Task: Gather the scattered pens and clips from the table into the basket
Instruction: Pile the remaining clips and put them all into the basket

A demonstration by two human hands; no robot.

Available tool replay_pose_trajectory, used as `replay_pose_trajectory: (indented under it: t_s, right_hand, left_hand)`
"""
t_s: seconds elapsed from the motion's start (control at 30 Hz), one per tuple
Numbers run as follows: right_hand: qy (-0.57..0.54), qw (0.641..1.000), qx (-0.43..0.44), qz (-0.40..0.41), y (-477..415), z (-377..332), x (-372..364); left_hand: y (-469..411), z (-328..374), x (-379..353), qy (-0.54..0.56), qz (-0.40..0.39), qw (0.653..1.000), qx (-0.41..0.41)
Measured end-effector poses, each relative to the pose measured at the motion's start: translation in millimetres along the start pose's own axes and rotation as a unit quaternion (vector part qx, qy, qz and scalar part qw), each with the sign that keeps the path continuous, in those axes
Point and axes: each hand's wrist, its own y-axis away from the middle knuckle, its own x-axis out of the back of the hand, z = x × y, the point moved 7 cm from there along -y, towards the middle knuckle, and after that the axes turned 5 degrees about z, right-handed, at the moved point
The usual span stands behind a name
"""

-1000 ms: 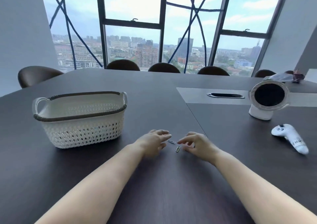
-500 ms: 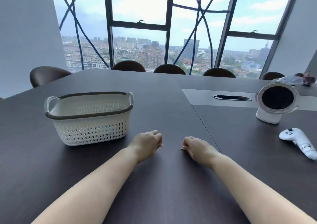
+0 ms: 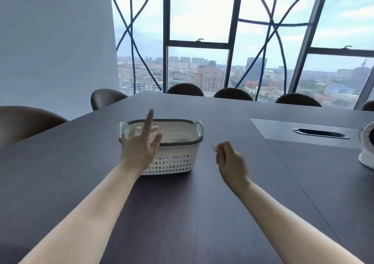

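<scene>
Head camera looks down over a dark wood-grain worktop (image 3: 182, 213). A white plastic lattice basket (image 3: 178, 162) with a dark braided rim and two loop handles stands well in from the left edge, about midway between the near and far edges. The left hand (image 3: 141, 146) is raised in front of the basket's left half, overlapping its rim in this view. Its fingers are spread wide with the index finger pointing up, and it holds nothing. The right hand (image 3: 230, 160) hovers above the worktop just beside the basket's right end, its fingers curled. Thumb and forefinger pinch a small metal paper clip (image 3: 214, 148), which sticks out toward the basket, clear of it. Something dark may lie on the basket floor, but it is too dim to make out.

Toward the right edge, a grey panel holds an oval black cable slot (image 3: 320, 133), and a white rounded device (image 3: 366, 156) is cut off by the frame. Brown rounded chairs (image 3: 185, 89) line the far and left edges.
</scene>
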Motion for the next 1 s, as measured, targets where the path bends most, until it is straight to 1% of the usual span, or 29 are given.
replay_pose_trajectory:
  t_s: [0.07, 0.13, 0.17, 0.3, 0.4, 0.47, 0.6, 0.7, 0.77, 0.83, 0.9, 1.0]
  right_hand:
    - [-0.024, 0.999, 0.031, 0.021, -12.3, -23.7, -6.0]
    - [-0.034, 0.998, 0.052, 0.015, -28.2, -42.9, -19.2]
    - [-0.021, 0.998, 0.056, 0.003, -36.3, -49.2, -27.5]
    - [0.088, 0.993, 0.024, -0.076, -49.8, -47.0, -53.3]
    - [0.071, 0.993, -0.004, -0.090, -43.9, -36.1, -51.1]
    - [0.046, 0.995, -0.002, -0.086, -40.6, -30.8, -47.1]
    - [0.027, 0.998, 0.018, -0.050, -50.8, -28.6, -42.7]
    - [0.025, 0.999, 0.030, -0.024, -77.0, -31.6, -48.2]
    - [0.021, 0.999, 0.018, -0.035, -95.0, -28.6, -59.8]
    - [0.004, 0.997, -0.007, -0.076, -112.6, -20.8, -77.4]
    - [-0.008, 0.988, -0.044, -0.146, -120.8, -11.9, -94.1]
    - [0.002, 0.971, -0.069, -0.227, -122.6, -5.4, -104.8]
  left_hand:
    - [10.0, -19.5, 8.1, -0.022, 0.011, 0.999, 0.042]
    - [18.9, -32.8, 11.5, -0.060, 0.006, 0.997, 0.045]
    - [22.1, -36.6, 12.2, -0.072, -0.006, 0.997, 0.040]
    - [33.7, -48.3, 10.9, -0.060, -0.052, 0.997, 0.012]
    - [34.7, -49.3, 12.8, -0.060, -0.078, 0.995, -0.003]
    - [31.2, -48.5, 16.1, -0.064, -0.084, 0.994, -0.007]
    - [7.7, -52.8, 24.7, -0.047, -0.057, 0.997, 0.011]
    - [-22.8, -65.0, 26.3, 0.002, -0.022, 0.999, 0.039]
    - [-41.2, -78.0, 23.5, 0.048, -0.004, 0.996, 0.076]
    - [-61.1, -91.3, 17.4, 0.075, -0.005, 0.991, 0.114]
    - [-72.6, -99.7, 6.9, 0.058, -0.054, 0.986, 0.147]
    - [-74.1, -106.6, -12.9, 0.022, -0.181, 0.965, 0.190]
